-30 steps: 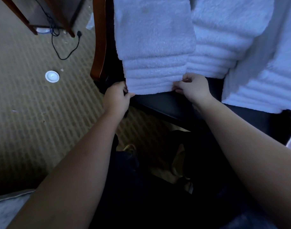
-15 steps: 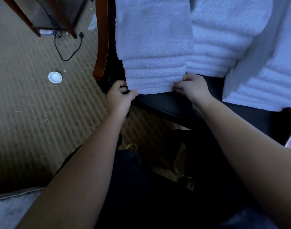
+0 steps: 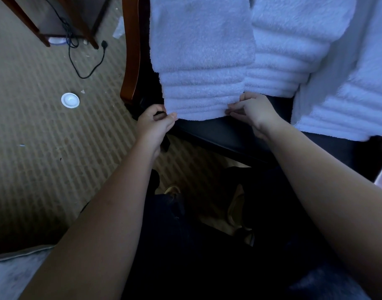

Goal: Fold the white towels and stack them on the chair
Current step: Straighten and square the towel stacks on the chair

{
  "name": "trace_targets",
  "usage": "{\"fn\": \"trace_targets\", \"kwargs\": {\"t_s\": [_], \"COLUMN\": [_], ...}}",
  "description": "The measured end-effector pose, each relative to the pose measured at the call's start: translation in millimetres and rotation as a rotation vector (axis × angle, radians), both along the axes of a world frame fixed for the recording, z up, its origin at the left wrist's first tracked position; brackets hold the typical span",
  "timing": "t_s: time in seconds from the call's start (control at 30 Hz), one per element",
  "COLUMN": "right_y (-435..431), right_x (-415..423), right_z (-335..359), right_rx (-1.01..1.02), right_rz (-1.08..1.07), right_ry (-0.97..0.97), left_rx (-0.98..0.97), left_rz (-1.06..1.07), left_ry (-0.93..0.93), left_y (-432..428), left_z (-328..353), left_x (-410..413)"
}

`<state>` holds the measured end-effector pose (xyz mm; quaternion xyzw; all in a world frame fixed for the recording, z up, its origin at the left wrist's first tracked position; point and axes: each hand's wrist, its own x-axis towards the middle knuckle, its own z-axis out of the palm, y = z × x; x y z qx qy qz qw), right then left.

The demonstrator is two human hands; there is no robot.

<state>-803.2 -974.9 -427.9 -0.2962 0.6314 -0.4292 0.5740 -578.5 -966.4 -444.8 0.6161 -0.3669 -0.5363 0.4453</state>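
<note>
Head view, looking down at the front of a dark padded chair seat [image 3: 224, 135] with a curved reddish wooden arm [image 3: 131, 50]. Three piles on the seat: a left stack of folded white terry towels [image 3: 203, 83], a middle white towel stack [image 3: 289, 61] touching it, and a right white towel pile [image 3: 348, 100] lying nearer the seat's front. Left hand [image 3: 155, 122] pinches the near left corner of the left stack's lowest layers, thumb against curled fingers, a narrow grip. Right hand [image 3: 254, 114] pinches the near right corner likewise, fingertips tucked at the towel edge. Taking both front corners at once looks meant to square the layers and bring their edges flush, so the pile sits straight. The stack sits back from the seat's front lip, bare seat showing before it; this probably guards against sliding off. On the patterned carpet [image 3: 45, 148], left: a small round white lid [image 3: 70, 100] and a black cable [image 3: 86, 66], both apart from the chair.
</note>
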Motion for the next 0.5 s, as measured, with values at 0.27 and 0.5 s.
{"fn": "trace_targets", "kwargs": {"t_s": [0.27,0.5], "right_y": [-1,0], "right_x": [-6,-15], "right_z": [0,-16], "right_rx": [0.011,-0.032], "right_rz": [0.029,0.193], "right_ry": [-0.093,0.396], "left_rx": [0.052,0.012], "left_rz": [-0.036,-0.159], "left_ry": [0.011,-0.209], "left_y": [-3,0], "left_z": [2,-5], "left_x": [6,14]}}
